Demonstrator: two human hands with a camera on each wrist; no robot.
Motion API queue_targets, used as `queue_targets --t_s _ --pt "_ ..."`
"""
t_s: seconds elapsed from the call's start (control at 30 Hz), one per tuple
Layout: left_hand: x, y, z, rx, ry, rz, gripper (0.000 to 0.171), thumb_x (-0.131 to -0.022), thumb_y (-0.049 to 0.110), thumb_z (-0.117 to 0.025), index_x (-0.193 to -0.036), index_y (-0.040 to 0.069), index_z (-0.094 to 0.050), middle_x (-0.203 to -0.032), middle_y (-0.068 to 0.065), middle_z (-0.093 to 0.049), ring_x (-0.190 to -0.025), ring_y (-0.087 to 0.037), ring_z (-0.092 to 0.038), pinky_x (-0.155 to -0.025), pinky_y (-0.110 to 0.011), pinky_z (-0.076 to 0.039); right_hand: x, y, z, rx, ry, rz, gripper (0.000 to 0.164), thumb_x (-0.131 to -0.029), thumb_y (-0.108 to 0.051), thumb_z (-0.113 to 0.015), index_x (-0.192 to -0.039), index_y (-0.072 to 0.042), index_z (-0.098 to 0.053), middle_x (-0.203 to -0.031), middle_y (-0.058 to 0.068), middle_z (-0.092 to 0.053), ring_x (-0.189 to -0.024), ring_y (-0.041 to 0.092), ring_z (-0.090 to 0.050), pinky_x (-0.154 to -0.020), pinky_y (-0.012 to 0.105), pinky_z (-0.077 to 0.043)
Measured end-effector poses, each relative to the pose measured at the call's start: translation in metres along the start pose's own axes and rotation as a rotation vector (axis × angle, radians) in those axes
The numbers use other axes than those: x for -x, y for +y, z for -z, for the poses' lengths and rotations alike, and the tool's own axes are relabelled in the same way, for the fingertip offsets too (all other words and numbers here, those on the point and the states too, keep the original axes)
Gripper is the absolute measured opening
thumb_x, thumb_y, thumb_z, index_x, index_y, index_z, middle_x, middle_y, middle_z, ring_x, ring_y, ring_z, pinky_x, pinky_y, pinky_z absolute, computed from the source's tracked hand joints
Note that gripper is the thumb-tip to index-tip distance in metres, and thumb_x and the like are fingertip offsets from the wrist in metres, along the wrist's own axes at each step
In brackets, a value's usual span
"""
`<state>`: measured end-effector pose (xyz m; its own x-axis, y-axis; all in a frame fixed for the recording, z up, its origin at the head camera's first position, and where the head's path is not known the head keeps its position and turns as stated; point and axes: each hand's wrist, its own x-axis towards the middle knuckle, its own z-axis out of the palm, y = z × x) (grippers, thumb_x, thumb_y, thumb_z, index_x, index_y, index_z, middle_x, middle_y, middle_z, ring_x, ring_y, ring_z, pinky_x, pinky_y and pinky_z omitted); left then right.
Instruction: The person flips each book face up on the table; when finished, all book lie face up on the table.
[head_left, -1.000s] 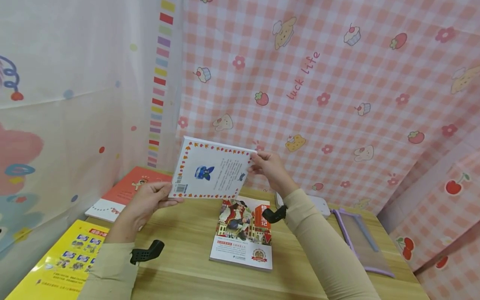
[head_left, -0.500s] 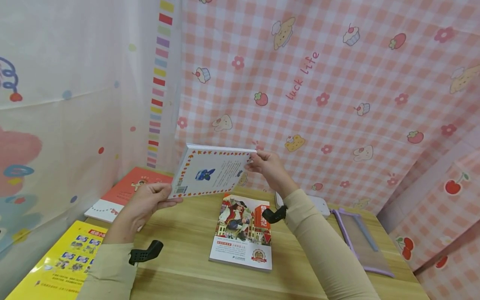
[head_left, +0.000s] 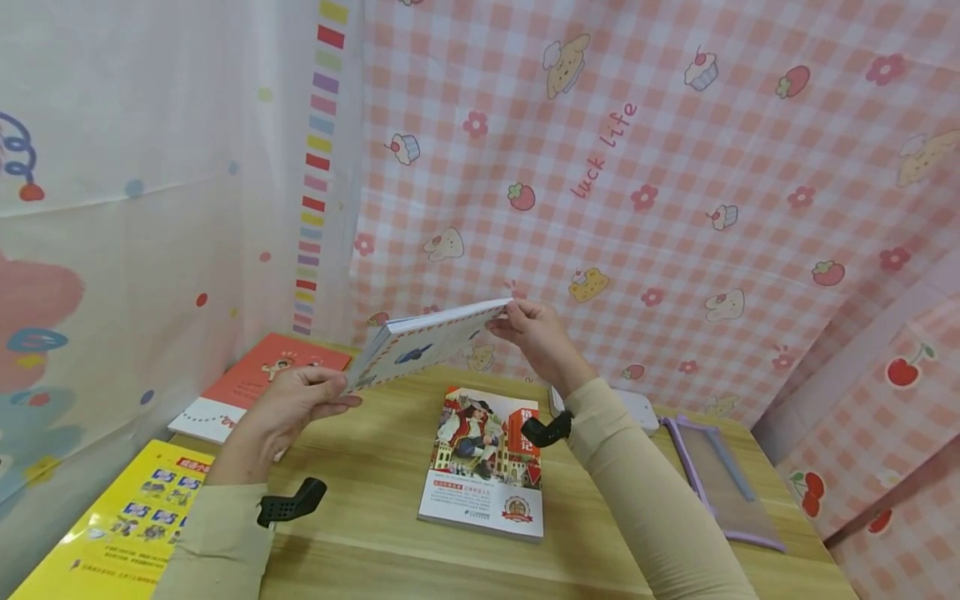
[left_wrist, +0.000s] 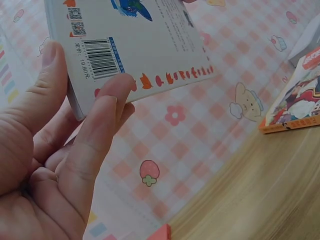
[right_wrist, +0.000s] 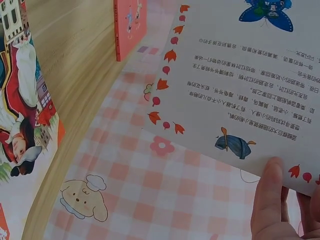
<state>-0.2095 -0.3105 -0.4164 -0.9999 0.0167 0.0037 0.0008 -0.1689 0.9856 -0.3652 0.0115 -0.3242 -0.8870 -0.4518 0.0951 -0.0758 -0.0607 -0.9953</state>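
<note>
A white book (head_left: pixel 427 343) with a leaf-patterned border, a barcode and a blue butterfly on its back cover is held in the air above the table. My left hand (head_left: pixel 292 408) pinches its near left corner, beside the barcode (left_wrist: pixel 102 59) in the left wrist view. At the opposite end, my right hand (head_left: pixel 542 342) pinches the edge between thumb and fingers. The book tilts so that its page edges show in the head view. Below it, another book (head_left: pixel 483 467) with a costumed figure on its cover lies flat on the wooden table (head_left: pixel 360 517).
On the left lie a red-and-white book (head_left: pixel 258 379) and a yellow book (head_left: pixel 123 533). To the right are a purple-edged see-through pouch (head_left: pixel 738 492) and a white object (head_left: pixel 637 408), partly hidden by the right arm. A pink checked cloth (head_left: pixel 600 233) hangs behind the table.
The held book has tipped, its upper left edge coming down, so its back cover looks narrower and its page edges now show. Both hands stay almost in place with their grip.
</note>
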Motion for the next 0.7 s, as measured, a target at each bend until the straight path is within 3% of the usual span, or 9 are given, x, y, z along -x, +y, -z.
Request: queue_targets --t_s 0.07,0.2,0.3,0.43,0.7 --pt "0.0001 0.0006 0.0002 0.004 0.000 0.001 0.012 -0.100 0.016 -0.065 -0.103 0.013 -0.077 -0.145 -0.036 -0.041 -0.095 -0.013 -0.073 -0.090 -0.028 -0.056 -0.0001 0.0004 -0.0001 -0.016 -0.008 -0.003 0.035 -0.110 -0.015 -0.044 -0.126 0.012 -0.060 -0.124 0.016 -0.061 -0.099 0.016 -0.070 -0.100 0.033 -0.052" --pt "0.0008 0.0018 0.0001 0.008 0.006 -0.001 0.010 -0.099 0.014 -0.067 -0.101 0.012 -0.077 -0.132 -0.025 -0.054 -0.094 -0.014 -0.074 -0.090 -0.029 -0.057 -0.0005 0.0022 0.0005 -0.051 -0.023 -0.010 0.034 -0.109 -0.017 -0.045 -0.124 0.008 -0.063 -0.126 0.016 -0.061 -0.103 0.018 -0.070 -0.101 0.034 -0.052" --pt "0.0006 0.0024 -0.0002 0.021 0.006 -0.013 0.008 -0.098 0.013 -0.069 -0.098 0.013 -0.077 -0.118 -0.011 -0.061 -0.092 -0.014 -0.074 -0.089 -0.028 -0.057 -0.0007 0.0025 0.0004 -0.084 -0.024 -0.020 0.035 -0.108 -0.017 -0.046 -0.128 0.007 -0.061 -0.128 0.017 -0.061 -0.103 0.019 -0.070 -0.101 0.033 -0.052" --pt "0.0003 0.0033 -0.0009 0.035 -0.009 -0.033 0.009 -0.097 0.010 -0.070 -0.097 0.014 -0.078 -0.107 -0.003 -0.068 -0.091 -0.014 -0.074 -0.088 -0.028 -0.057 -0.0007 0.0014 -0.0002 -0.139 -0.026 -0.043 0.038 -0.109 -0.015 -0.045 -0.137 0.009 -0.054 -0.131 0.021 -0.059 -0.107 0.022 -0.070 -0.101 0.031 -0.051" --pt "-0.0007 0.0052 -0.0003 0.008 -0.026 -0.029 0.014 -0.095 0.008 -0.072 -0.109 0.006 -0.073 -0.103 -0.001 -0.072 -0.090 -0.015 -0.074 -0.087 -0.029 -0.058 0.0003 0.0017 0.0012 -0.229 -0.021 -0.105 0.041 -0.109 -0.010 -0.041 -0.147 0.005 -0.045 -0.152 0.024 -0.040 -0.126 0.031 -0.059 -0.103 0.029 -0.050"
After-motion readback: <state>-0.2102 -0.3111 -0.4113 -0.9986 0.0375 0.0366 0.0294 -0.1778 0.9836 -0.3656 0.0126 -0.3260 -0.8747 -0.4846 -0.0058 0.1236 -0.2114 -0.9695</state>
